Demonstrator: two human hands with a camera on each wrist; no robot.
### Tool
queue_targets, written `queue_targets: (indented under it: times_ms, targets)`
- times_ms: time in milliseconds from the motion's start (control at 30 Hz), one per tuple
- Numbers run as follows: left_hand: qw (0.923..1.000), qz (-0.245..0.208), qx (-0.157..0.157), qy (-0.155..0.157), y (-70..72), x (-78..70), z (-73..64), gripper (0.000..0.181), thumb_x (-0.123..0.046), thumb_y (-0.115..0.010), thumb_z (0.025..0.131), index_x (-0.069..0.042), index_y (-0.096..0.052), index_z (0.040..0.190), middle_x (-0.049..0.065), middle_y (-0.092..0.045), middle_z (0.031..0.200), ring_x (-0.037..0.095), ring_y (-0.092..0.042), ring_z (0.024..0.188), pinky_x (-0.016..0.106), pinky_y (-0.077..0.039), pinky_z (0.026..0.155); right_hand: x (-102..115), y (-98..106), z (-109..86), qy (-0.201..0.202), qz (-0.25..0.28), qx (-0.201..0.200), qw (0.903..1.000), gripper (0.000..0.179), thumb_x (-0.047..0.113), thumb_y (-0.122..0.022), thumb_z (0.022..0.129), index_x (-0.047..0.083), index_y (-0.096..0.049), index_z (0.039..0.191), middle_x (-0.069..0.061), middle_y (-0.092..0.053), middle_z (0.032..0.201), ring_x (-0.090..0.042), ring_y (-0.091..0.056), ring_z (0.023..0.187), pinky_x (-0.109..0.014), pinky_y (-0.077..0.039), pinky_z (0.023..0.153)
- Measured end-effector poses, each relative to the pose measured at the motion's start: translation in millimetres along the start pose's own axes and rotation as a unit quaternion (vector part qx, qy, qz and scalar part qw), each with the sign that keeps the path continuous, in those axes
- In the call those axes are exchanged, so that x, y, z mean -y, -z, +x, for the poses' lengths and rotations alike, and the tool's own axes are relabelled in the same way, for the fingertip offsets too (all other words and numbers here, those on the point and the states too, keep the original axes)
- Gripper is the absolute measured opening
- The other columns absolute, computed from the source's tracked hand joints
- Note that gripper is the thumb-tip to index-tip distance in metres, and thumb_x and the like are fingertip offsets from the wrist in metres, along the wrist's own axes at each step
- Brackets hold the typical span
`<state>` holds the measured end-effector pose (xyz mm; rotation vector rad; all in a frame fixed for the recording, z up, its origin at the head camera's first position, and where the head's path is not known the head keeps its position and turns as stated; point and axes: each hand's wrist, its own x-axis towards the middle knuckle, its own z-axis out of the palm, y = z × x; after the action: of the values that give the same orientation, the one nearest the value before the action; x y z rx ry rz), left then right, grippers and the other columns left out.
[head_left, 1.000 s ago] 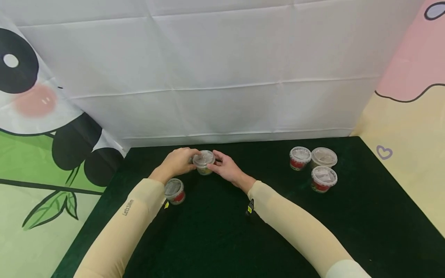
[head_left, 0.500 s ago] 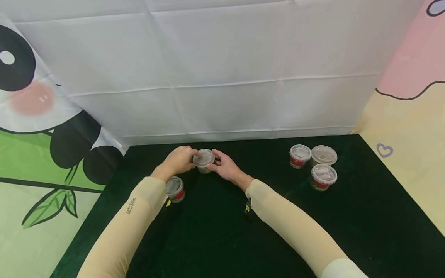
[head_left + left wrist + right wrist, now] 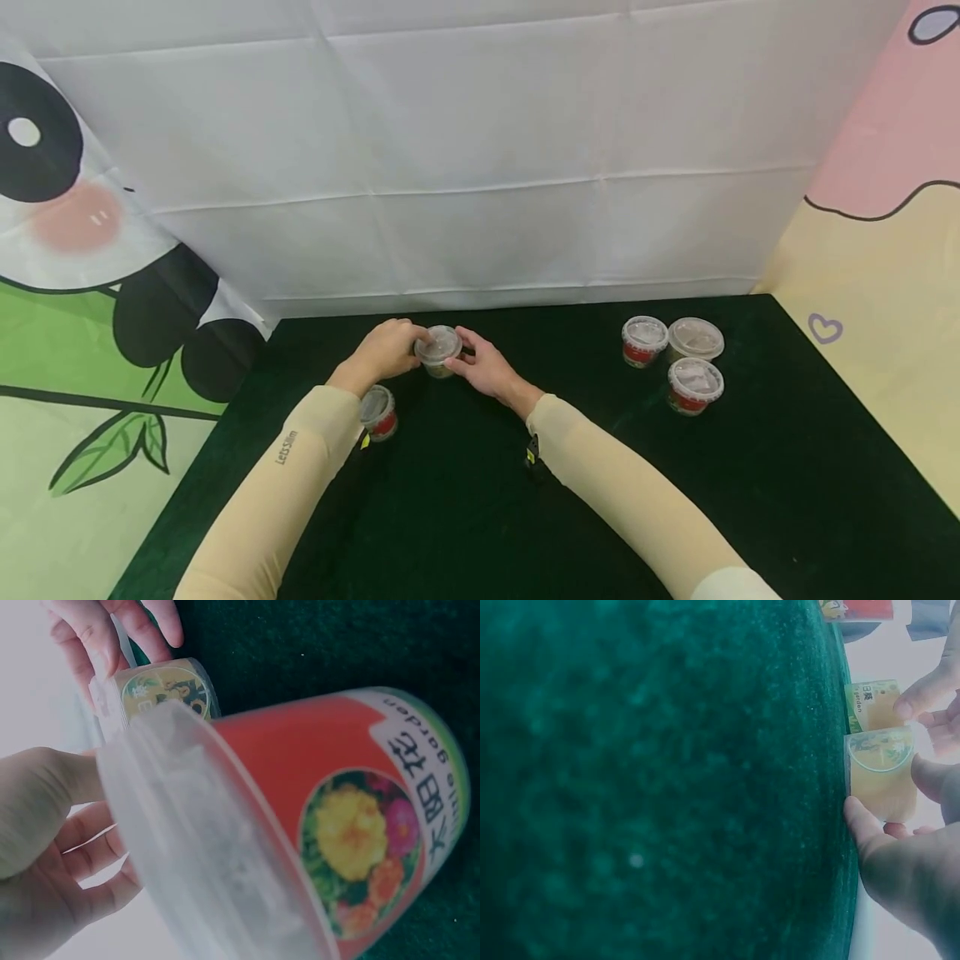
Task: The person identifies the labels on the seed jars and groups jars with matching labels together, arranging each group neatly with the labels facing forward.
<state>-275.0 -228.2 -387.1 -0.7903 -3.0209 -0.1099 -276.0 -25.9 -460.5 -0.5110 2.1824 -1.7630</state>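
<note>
- Yellow-labelled tub point(image 3: 439, 350) stands upright just left of the middle of the head frame. Nearer you, to its lower left, a red-labelled tub point(image 3: 381, 415) sits close by your left sleeve point(image 3: 315, 433). Draw that forearm back low and it could tip this one; I cannot tell whether they touch.
- At the right of the frame, a second red tub point(image 3: 693, 390) stands at the front of a close trio, well apart from your hands.
- Your right hand point(image 3: 487, 367) holds the yellow-labelled tub, thumb on the near side, fingers beyond. Too hard a squeeze could flex the wall and loosen the lid point(image 3: 444, 340).
- Your left hand point(image 3: 382, 350) comes in from the left, fingers bent, one lying on that lid's edge. Its other fingertips are hidden, so I cannot tell whether it grips anything; uneven pressure there could tilt the tub.
- Beyond the held tub in the right wrist view, by your left fingers, another yellow tub point(image 3: 864, 709) shows; the head view hides it. A sideways push could knock the pair together.
- Farther back, right of the frame, a third red tub point(image 3: 643, 343) and a pale-lidded tub point(image 3: 696, 337) complete the trio.
</note>
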Motion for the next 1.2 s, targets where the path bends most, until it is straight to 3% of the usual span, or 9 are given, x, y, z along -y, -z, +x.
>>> queue_targets:
  times_ms: [367, 500, 600, 733, 900, 1000, 1200]
  targets:
    - [0.9995, 0.005, 0.015, 0.027, 2.4, -10.6, -8.2, 0.042, -0.009, -0.078, 0.089, -0.005, -0.066, 0.129, 0.019, -0.065, 0.119, 0.036, -0.062, 0.109, 0.051, -0.052, 0.095, 6, 3, -9.2, -0.001, -0.014, -0.014, 0.9998, 0.071, 0.016, -0.063, 0.103, 0.009, -0.024, 0.161, -0.014, -0.033, 0.161, -0.033, -0.041, 0.142, -0.040, -0.042, 0.110]
    - [0.9986, 0.022, 0.003, 0.048, 6.6, -14.4, -17.9, 0.044, -0.012, -0.078, 0.090, -0.007, -0.065, 0.131, 0.019, -0.062, 0.123, 0.036, -0.061, 0.110, 0.053, -0.052, 0.093, 16, 13, -18.2, 0.020, -0.040, 0.008, 0.9990, 0.069, 0.015, -0.062, 0.103, 0.012, -0.025, 0.161, -0.012, -0.032, 0.162, -0.034, -0.038, 0.144, -0.042, -0.042, 0.110]
    - [0.9989, 0.018, -0.010, 0.042, 12.9, -23.5, -22.3, 0.044, -0.012, -0.077, 0.090, -0.008, -0.064, 0.132, 0.018, -0.061, 0.125, 0.036, -0.059, 0.112, 0.053, -0.052, 0.094, 27, 28, -29.6, 0.044, -0.082, 0.030, 0.9952, 0.068, 0.015, -0.061, 0.103, 0.011, -0.026, 0.161, -0.011, -0.033, 0.162, -0.035, -0.037, 0.145, -0.043, -0.040, 0.112]
    - [0.9997, -0.010, -0.019, 0.009, 22.9, -45.9, -21.3, 0.041, -0.013, -0.075, 0.093, -0.008, -0.065, 0.133, 0.016, -0.061, 0.126, 0.035, -0.059, 0.113, 0.052, -0.051, 0.096, 41, 60, -51.3, 0.072, -0.142, 0.051, 0.9859, 0.066, 0.016, -0.061, 0.104, 0.009, -0.028, 0.160, -0.012, -0.034, 0.162, -0.034, -0.037, 0.145, -0.045, -0.037, 0.114]
    - [0.9977, -0.043, -0.037, -0.038, 29.3, -78.8, -16.1, 0.037, -0.018, -0.074, 0.095, -0.008, -0.067, 0.129, 0.014, -0.063, 0.124, 0.030, -0.062, 0.109, 0.047, -0.052, 0.096, 51, 100, -82.0, 0.102, -0.181, 0.067, 0.9759, 0.064, 0.016, -0.061, 0.104, 0.007, -0.029, 0.159, -0.016, -0.035, 0.160, -0.036, -0.038, 0.144, -0.049, -0.039, 0.112]
    - [0.9955, -0.057, -0.039, -0.064, 27.0, -99.6, -12.5, 0.036, -0.022, -0.073, 0.096, -0.009, -0.067, 0.129, 0.013, -0.063, 0.124, 0.027, -0.064, 0.105, 0.044, -0.053, 0.093, 53, 121, -103.7, 0.112, -0.200, 0.073, 0.9705, 0.065, 0.016, -0.061, 0.104, 0.007, -0.029, 0.159, -0.018, -0.036, 0.159, -0.037, -0.039, 0.143, -0.050, -0.041, 0.110]
    - [0.9887, -0.122, -0.010, -0.086, 16.7, -143.6, 4.7, 0.038, -0.028, -0.068, 0.100, -0.011, -0.064, 0.134, 0.008, -0.061, 0.129, 0.021, -0.063, 0.111, 0.039, -0.052, 0.097, 51, 165, -145.6, 0.131, -0.246, 0.048, 0.9591, 0.063, 0.017, -0.062, 0.103, 0.005, -0.032, 0.157, -0.021, -0.041, 0.155, -0.040, -0.043, 0.140, -0.056, -0.042, 0.108]
